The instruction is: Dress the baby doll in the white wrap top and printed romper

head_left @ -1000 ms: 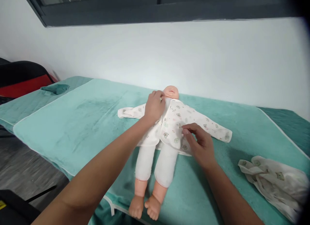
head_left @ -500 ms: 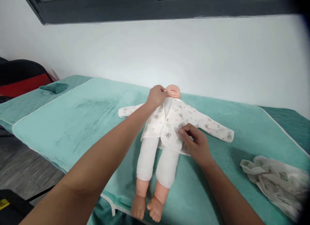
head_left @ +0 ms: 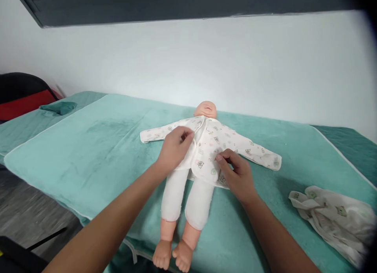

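At the lower left corner, a black object with a small yellow patch (head_left: 20,254), partly cut off, stands over a grey, streaked floor (head_left: 31,216). At the near edge of a bed covered in teal plush cloth with pale piping (head_left: 88,147) are the bare, peach-coloured feet (head_left: 183,256) of a baby doll with a soft white cloth body (head_left: 200,202). The doll lies on its back, legs slightly parted, feet toward the viewer. To the right, well apart from it, lies a crumpled white cloth with a small animal print (head_left: 335,222).

The right hand (head_left: 236,174) is at the lower front of a white long-sleeved baby shirt with small animal prints (head_left: 207,153), its thumb and forefinger brought together; whether fabric is caught between them I cannot tell. A little farther up, the left hand (head_left: 176,147) is curled over the other front panel, thumb and forefinger close to the front edge; its grip too is unclear. The shirt is on the doll, sleeves spread out to both sides, a narrow gap showing below the neckline.

Beyond the collar rests the doll's smooth head (head_left: 207,109), near the bed's far edge. At the far left, beside the bed, is a black and red chair (head_left: 26,98). Behind everything rises a white wall (head_left: 188,61), with a dark grey window frame (head_left: 132,10) along the top.
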`<action>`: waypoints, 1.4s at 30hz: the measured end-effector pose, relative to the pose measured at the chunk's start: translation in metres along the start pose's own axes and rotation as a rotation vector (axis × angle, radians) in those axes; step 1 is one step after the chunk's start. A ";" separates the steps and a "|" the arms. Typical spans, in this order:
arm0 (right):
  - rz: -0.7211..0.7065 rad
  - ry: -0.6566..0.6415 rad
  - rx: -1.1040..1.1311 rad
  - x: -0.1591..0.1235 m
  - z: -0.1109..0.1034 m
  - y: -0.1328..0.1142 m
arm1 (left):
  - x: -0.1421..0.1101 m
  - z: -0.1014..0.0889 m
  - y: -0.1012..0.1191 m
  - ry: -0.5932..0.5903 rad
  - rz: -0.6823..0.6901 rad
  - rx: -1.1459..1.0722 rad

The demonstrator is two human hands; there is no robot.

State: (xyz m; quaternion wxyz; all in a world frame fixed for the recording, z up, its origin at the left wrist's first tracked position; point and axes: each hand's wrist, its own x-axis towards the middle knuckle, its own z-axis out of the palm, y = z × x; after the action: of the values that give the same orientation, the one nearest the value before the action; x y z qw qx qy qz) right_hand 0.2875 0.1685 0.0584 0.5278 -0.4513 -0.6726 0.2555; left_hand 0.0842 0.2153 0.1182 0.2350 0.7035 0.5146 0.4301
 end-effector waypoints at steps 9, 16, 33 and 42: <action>-0.119 0.138 -0.036 0.004 0.004 0.001 | -0.100 -0.029 -0.018 -0.112 0.293 0.376; -0.096 0.121 -0.213 0.066 0.016 -0.013 | -0.104 -0.012 -0.017 0.068 0.253 0.496; 0.323 0.153 -0.021 0.148 0.036 0.018 | -0.103 -0.005 -0.025 0.145 0.314 0.139; 0.250 0.224 -0.055 0.144 0.039 0.022 | -0.107 -0.008 -0.021 0.056 0.286 0.200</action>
State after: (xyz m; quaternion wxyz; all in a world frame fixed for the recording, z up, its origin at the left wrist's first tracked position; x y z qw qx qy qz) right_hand 0.2532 0.3104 0.0971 0.5513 -0.5712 -0.5550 0.2487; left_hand 0.0556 0.1230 0.0677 0.0858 0.7773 0.4558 0.4250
